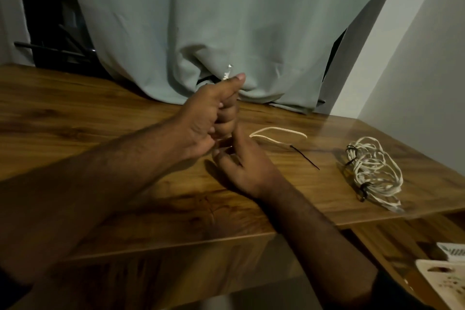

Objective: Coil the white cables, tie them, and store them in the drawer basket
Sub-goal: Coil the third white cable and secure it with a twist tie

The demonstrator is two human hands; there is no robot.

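Two hands on one white cable

Two hands meet mid-table: the left hand (208,118) grips a white cable (278,133) with its plug end poking above the fist; the right hand (241,166) pinches it below. One loop trails right beside a black zip tie (305,157). Farther right lies a tied cable coil (372,171) on the wooden table (75,113), grey curtain (226,20) behind.

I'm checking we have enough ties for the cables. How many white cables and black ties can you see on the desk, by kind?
White cables: 2, a coiled bundle and a loose cable that both hands work on.
Black ties: 3, two on the bundle, one loose tie.
Total: 5
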